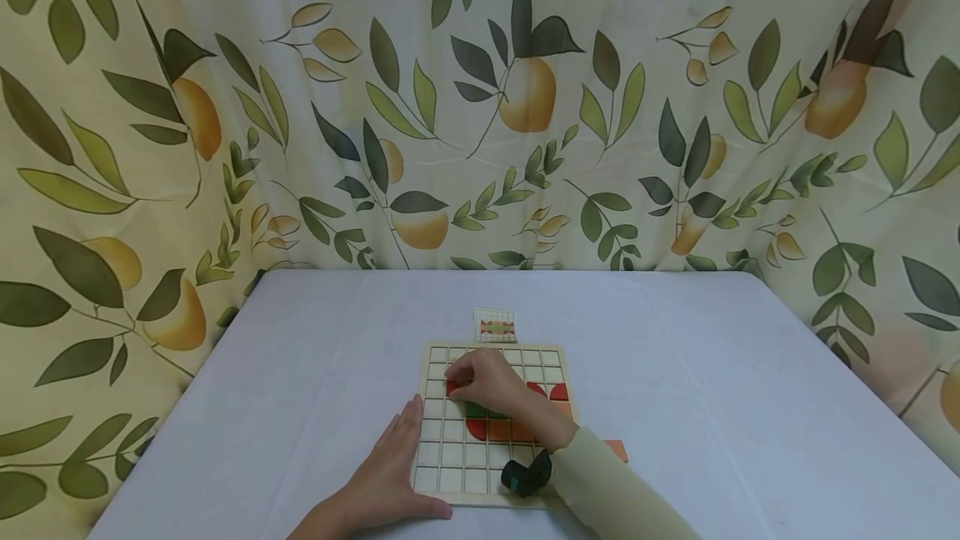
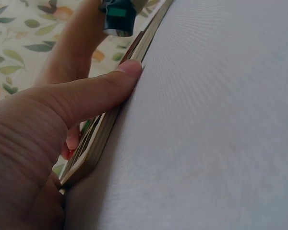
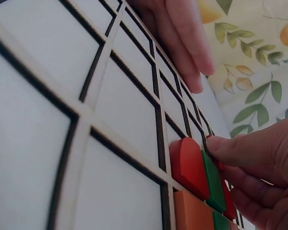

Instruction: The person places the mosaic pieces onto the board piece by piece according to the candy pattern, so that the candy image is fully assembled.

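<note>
A pale wooden grid board (image 1: pixel 480 500) lies on the table, several of its cells filled with coloured pieces. My left hand (image 1: pixel 382 469) braces its near left corner, straight fingers along the left side and thumb (image 2: pixel 101 96) against the front edge. Over the board's upper left part, my right hand (image 1: pixel 491 386) pinches a small red piece (image 1: pixel 453 387) between thumb and fingers, partly hidden by them. Beside those fingers, in the right wrist view, sit a round-ended red piece (image 3: pixel 188 167), a green piece (image 3: pixel 212 179) and an orange piece (image 3: pixel 194 211) in their cells.
A small pattern card (image 1: pixel 497 326) with a coloured grid stands behind the board. An orange piece (image 1: pixel 617 450) lies off the board's right side, partly behind the right sleeve (image 1: pixel 611 482). A leaf-and-fruit curtain (image 1: pixel 480 182) hangs behind the white table (image 1: pixel 697 373).
</note>
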The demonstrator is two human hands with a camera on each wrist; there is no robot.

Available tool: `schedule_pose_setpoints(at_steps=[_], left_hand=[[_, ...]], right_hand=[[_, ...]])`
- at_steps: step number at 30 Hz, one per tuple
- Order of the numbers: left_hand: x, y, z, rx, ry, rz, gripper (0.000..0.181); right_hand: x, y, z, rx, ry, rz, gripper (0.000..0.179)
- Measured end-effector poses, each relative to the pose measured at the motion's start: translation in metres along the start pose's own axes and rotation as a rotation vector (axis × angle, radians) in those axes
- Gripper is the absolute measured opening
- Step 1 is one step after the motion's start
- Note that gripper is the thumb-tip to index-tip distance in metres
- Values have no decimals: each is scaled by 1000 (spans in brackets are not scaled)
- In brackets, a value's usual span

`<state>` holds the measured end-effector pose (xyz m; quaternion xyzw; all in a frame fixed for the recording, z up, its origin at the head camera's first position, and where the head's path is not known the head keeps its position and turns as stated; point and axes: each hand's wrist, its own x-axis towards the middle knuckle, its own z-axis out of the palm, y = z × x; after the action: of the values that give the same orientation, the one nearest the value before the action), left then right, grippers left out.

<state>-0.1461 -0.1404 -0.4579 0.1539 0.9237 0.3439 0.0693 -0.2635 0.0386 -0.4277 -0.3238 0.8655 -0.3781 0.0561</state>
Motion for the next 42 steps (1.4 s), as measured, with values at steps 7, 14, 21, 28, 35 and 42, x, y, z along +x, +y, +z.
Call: schedule_pose_setpoints(at_steps=[7,14,21,28,35,42], left_hand=[[-1,2,-1,1,-1,10,134],[-1,3,-1,13,-2,18,134],[-1,3,-1,15,-4,8,134],[-1,2,-1,19,7,1,133],[0,2,2,11,2,-21,135],[0,3,1,24,15,-12,136]], right_hand=[[0,-1,0,7,2,20,19],[0,-1,0,0,5,32,20],[-5,-2,-4,-19,20,31,22],[-21,-3,-15,-30,39,37,21],[-48,5,-27,-33,81,53,19],[-69,14,-37,-12,99,82,22]])
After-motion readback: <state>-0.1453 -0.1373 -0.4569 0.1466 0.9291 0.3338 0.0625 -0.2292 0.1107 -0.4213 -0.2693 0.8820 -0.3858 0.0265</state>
